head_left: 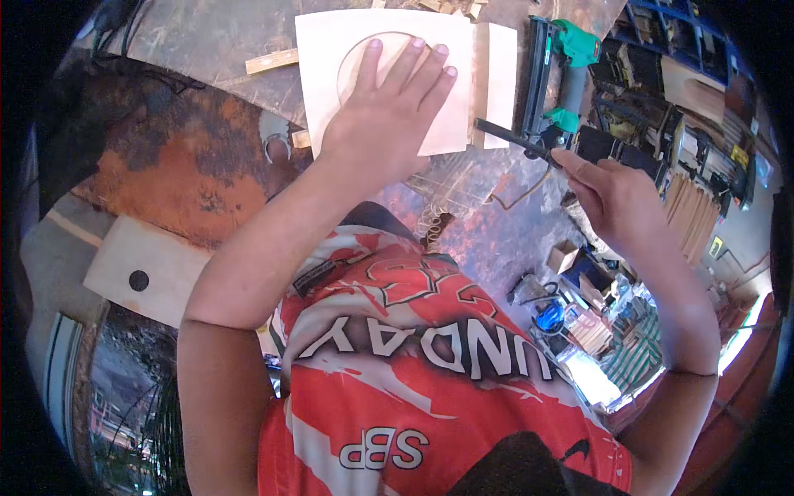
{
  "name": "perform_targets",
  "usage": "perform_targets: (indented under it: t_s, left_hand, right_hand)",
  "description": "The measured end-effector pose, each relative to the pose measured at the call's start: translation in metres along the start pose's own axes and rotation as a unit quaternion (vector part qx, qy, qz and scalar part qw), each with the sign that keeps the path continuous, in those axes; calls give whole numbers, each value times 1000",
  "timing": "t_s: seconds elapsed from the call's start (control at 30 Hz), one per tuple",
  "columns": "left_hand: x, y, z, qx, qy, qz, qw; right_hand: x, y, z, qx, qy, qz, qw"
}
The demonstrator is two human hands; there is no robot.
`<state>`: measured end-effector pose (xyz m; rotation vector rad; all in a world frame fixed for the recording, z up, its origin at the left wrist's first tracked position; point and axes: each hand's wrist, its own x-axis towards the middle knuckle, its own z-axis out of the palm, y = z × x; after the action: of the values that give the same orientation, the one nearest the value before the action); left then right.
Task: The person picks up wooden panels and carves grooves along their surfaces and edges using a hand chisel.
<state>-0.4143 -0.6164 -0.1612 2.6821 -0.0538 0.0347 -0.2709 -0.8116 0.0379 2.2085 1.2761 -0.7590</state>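
Note:
My left hand [389, 116] lies palm down with its fingers spread on a pale wooden board [318, 62]. A round outline, partly under the fingers, shows on the board. Along the board's right side stands a narrower pale wood piece [501, 83]. My right hand [608, 194] is closed around a slim dark rod-like tool [517, 139]; its far end is near the lower edge of that wood piece, and I cannot tell whether they touch. A green and black nail gun [572, 74] rests just beyond the tool.
Wood offcuts [273, 61] lie on the worn worktable [207, 37]. A coiled air hose [432, 227] hangs near my body. To the left is a pale panel with a dark round spot [178, 273]. Stacked boards [691, 211] and clutter stand on the right.

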Motion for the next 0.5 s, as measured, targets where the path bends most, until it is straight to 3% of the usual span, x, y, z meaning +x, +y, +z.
perform_targets:
  t_s: [0.17, 0.43, 0.5]
  left_hand:
    - [-2, 0, 4, 8, 0, 1, 1000]
    - [-2, 2, 1, -13, 3, -2, 1000]
    - [-1, 2, 0, -9, 3, -2, 1000]
  right_hand:
    - [-4, 21, 11, 96, 43, -38, 994]
    - [6, -20, -25, -57, -26, -2, 998]
    - [0, -7, -12, -24, -12, -5, 1000]
